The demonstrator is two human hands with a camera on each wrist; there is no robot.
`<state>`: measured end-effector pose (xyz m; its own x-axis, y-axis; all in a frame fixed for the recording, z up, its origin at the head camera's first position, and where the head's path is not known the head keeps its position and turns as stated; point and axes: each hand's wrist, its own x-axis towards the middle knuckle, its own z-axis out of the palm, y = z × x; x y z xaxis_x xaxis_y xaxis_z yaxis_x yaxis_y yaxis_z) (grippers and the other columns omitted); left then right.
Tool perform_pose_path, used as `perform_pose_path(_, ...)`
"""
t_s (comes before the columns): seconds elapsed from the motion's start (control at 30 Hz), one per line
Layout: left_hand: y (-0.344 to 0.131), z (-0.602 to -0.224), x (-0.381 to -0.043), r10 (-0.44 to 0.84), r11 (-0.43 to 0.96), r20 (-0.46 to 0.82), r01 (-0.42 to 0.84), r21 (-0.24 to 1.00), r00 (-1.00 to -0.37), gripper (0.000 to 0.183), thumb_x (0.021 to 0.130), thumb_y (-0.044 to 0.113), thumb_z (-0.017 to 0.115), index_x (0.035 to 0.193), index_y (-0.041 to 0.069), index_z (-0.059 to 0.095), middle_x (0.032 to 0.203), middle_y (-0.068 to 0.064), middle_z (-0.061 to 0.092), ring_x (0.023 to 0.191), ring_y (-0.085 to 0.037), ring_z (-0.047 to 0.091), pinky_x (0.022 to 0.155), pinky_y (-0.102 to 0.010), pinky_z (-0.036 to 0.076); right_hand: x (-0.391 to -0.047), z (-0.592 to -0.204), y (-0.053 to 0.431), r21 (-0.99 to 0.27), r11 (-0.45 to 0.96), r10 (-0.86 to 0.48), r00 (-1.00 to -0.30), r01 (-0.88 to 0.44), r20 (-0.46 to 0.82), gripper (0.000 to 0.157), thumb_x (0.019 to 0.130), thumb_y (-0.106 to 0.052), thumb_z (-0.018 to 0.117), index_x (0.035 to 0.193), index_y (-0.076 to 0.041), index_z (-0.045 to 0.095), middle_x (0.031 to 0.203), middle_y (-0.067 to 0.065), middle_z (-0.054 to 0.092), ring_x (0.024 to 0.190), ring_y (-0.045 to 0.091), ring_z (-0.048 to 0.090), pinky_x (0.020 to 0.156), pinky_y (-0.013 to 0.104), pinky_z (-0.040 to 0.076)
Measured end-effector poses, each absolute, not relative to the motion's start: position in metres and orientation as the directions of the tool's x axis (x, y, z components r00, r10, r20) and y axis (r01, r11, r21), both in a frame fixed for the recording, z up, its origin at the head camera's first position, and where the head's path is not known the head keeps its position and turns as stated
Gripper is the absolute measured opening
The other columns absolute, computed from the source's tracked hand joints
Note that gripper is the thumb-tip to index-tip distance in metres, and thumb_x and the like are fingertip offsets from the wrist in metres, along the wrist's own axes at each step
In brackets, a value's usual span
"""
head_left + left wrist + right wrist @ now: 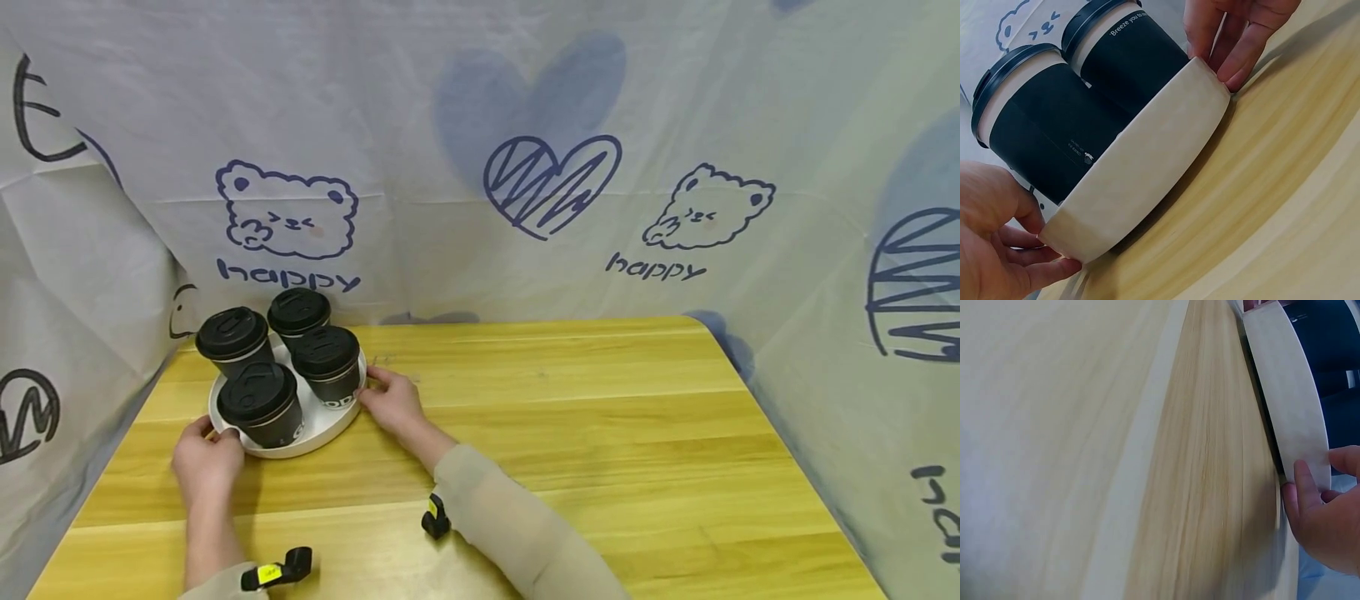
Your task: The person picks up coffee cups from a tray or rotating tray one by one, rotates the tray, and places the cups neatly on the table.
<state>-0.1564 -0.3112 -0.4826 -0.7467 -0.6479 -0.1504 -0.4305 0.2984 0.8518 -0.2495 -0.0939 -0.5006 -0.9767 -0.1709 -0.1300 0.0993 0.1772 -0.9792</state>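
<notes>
A round white tray (324, 431) with a raised rim carries several dark paper coffee cups (273, 422) with black lids, standing upright close together. My left hand (210, 462) grips the tray's near left edge, thumb over the rim and fingers low on the outer wall. On the opposite side, my right hand (393, 405) pinches the right edge, beside a cup with white lettering. The left wrist view shows the tray's wall (1141, 165) between both hands, with a dark shadow along its underside. In the right wrist view, fingers (1307, 484) lie against the outer wall.
The tray is at the far left of a yellow wood-grain table (570, 417). A white cloth (420, 167) printed with hearts and bears hangs behind the table and along both sides. Small black devices with yellow labels (270, 573) are worn at the wrists.
</notes>
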Motion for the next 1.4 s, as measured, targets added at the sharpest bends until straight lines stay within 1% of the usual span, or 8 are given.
perform_pose_path(0.17, -0.304, -0.484, -0.159, -0.628, 0.335, -0.136, -0.424, 0.841, -0.766, 0.056, 0.1, 0.013, 0.044, 0.15, -0.012, 0.042, 0.145, -0.033, 0.05, 0.123, -0.041, 0.053, 0.079, -0.027, 0.041, -0.248, -0.501, -0.083, -0.985, 0.137, -0.164, -0.978, 0.106, -0.128, 0.049, 0.09, -0.004, 0.071, 0.139, -0.004, 0.066, 0.132, 0.013, 0.069, 0.096, 0.009, 0.067, 0.08, 0.021, 0.057)
perform_pose_path(0.37, -0.293, -0.486, -0.16, -0.607, 0.363, -0.104, -0.391, 0.845, -0.788, 0.054, 0.099, 0.012, 0.046, 0.147, -0.013, 0.046, 0.14, -0.034, 0.054, 0.119, -0.04, 0.056, 0.077, -0.026, 0.041, -0.245, -0.501, -0.069, -0.988, 0.125, -0.142, -0.984, 0.094, -0.111, 0.05, 0.087, -0.003, 0.071, 0.137, -0.001, 0.066, 0.128, 0.015, 0.071, 0.088, 0.008, 0.066, 0.077, 0.021, 0.058)
perform_pose_path(0.5, -0.283, -0.483, -0.161, -0.589, 0.373, -0.104, -0.384, 0.845, -0.801, 0.055, 0.099, 0.012, 0.046, 0.149, -0.012, 0.044, 0.132, -0.033, 0.056, 0.115, -0.039, 0.055, 0.077, -0.029, 0.042, -0.245, -0.501, -0.059, -0.985, 0.139, -0.121, -0.986, 0.101, -0.118, 0.051, 0.087, -0.004, 0.071, 0.137, 0.0, 0.066, 0.127, 0.015, 0.071, 0.085, 0.008, 0.066, 0.076, 0.021, 0.058)
perform_pose_path(0.7, -0.267, -0.48, -0.167, -0.555, 0.4, -0.089, -0.359, 0.843, -0.827, 0.056, 0.099, 0.011, 0.047, 0.149, -0.013, 0.043, 0.125, -0.031, 0.058, 0.109, -0.037, 0.055, 0.079, -0.034, 0.043, -0.247, -0.502, -0.042, -0.99, 0.086, -0.103, -0.987, 0.115, -0.123, 0.051, 0.087, -0.001, 0.068, 0.138, 0.004, 0.064, 0.123, 0.019, 0.072, 0.085, 0.012, 0.071, 0.076, 0.024, 0.061)
perform_pose_path(0.9, -0.249, -0.484, -0.173, -0.527, 0.422, -0.045, -0.307, 0.853, -0.849, 0.054, 0.097, 0.009, 0.048, 0.146, -0.014, 0.046, 0.122, -0.032, 0.061, 0.105, -0.037, 0.058, 0.077, -0.033, 0.044, -0.248, -0.5, -0.018, -0.988, 0.072, -0.083, -0.987, 0.134, -0.14, 0.051, 0.088, -0.001, 0.068, 0.138, 0.004, 0.063, 0.127, 0.022, 0.068, 0.086, 0.014, 0.072, 0.079, 0.026, 0.061)
perform_pose_path(1.03, -0.232, -0.485, -0.179, -0.499, 0.423, -0.029, -0.273, 0.864, -0.866, 0.054, 0.096, 0.008, 0.049, 0.146, -0.014, 0.047, 0.118, -0.031, 0.061, 0.103, -0.037, 0.058, 0.079, -0.037, 0.045, -0.249, -0.502, 0.001, -0.988, 0.048, -0.063, -0.987, 0.147, -0.15, 0.053, 0.088, -0.001, 0.068, 0.14, 0.005, 0.061, 0.134, 0.025, 0.064, 0.092, 0.017, 0.072, 0.084, 0.03, 0.062)
perform_pose_path(1.17, -0.215, -0.482, -0.187, -0.458, 0.419, -0.019, -0.235, 0.877, -0.889, 0.054, 0.097, 0.007, 0.049, 0.146, -0.014, 0.046, 0.119, -0.031, 0.06, 0.105, -0.038, 0.057, 0.085, -0.042, 0.046, -0.249, -0.502, 0.022, -0.99, 0.018, -0.044, -0.989, 0.142, -0.143, 0.055, 0.089, 0.0, 0.067, 0.142, 0.007, 0.058, 0.138, 0.028, 0.06, 0.096, 0.019, 0.072, 0.088, 0.033, 0.061)
perform_pose_path(1.4, -0.188, -0.477, -0.205, -0.38, 0.417, -0.021, -0.192, 0.889, -0.925, 0.054, 0.096, 0.005, 0.048, 0.146, -0.015, 0.045, 0.124, -0.032, 0.059, 0.108, -0.037, 0.056, 0.089, -0.044, 0.047, -0.249, -0.503, 0.054, -0.99, -0.035, -0.014, -0.991, 0.134, -0.134, 0.053, 0.092, 0.003, 0.063, 0.143, 0.011, 0.053, 0.138, 0.033, 0.058, 0.101, 0.026, 0.072, 0.092, 0.038, 0.06)
